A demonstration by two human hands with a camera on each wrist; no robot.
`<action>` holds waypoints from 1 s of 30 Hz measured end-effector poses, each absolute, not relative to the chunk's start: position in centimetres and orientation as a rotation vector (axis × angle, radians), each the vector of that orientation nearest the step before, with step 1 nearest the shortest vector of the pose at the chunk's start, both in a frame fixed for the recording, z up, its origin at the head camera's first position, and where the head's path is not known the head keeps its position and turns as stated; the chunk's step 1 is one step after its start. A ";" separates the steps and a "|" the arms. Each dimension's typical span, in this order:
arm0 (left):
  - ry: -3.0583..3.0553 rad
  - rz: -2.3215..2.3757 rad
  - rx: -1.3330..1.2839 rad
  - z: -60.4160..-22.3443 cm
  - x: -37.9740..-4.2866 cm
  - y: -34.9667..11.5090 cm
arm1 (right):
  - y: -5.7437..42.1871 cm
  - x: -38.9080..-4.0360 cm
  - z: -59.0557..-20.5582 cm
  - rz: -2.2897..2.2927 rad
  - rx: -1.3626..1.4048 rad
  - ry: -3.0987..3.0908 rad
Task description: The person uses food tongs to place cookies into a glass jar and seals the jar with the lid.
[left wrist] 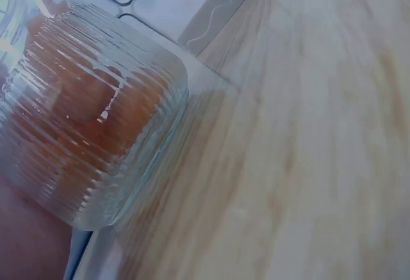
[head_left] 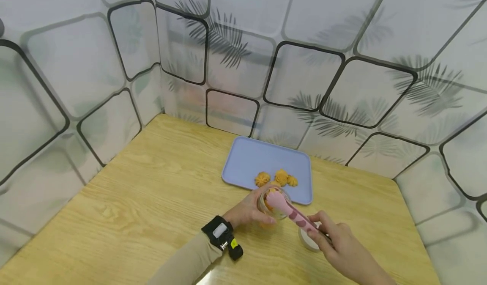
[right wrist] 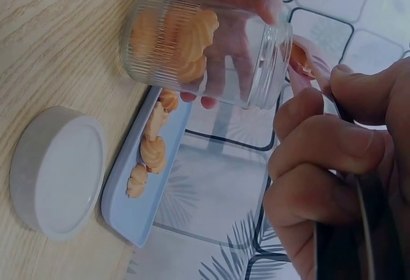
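A ribbed glass jar (head_left: pixel 282 216) with several swirled cookies inside stands upright on the table. My left hand (head_left: pixel 249 209) grips its side, thumb toward me, and in the left wrist view the cookies show through the glass. With my right hand (head_left: pixel 340 245) I hold pink tongs (head_left: pixel 299 220), their pink tips over the jar's mouth. Between those tips, the right wrist view shows a cookie (right wrist: pixel 299 61) at the rim. Behind the jar, more cookies (head_left: pixel 281 176) lie on a blue tray (head_left: pixel 249 158).
A round white lid (right wrist: pixel 70 174) lies on the table beneath my right hand, to the right of the jar. Patterned curtains (head_left: pixel 236 56) hang along the back and both sides of the wood-grain table (head_left: pixel 125 204).
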State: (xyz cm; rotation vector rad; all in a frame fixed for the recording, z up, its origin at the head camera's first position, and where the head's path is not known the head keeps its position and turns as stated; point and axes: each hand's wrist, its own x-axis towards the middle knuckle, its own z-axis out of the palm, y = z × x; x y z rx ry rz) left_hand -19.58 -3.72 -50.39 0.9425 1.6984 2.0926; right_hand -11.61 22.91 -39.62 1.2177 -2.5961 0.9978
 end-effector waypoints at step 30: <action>1.749 2.096 1.071 -50.6 -19.8 -3.5 | 23.8 -14.6 -40.0 0.953 0.756 -2.745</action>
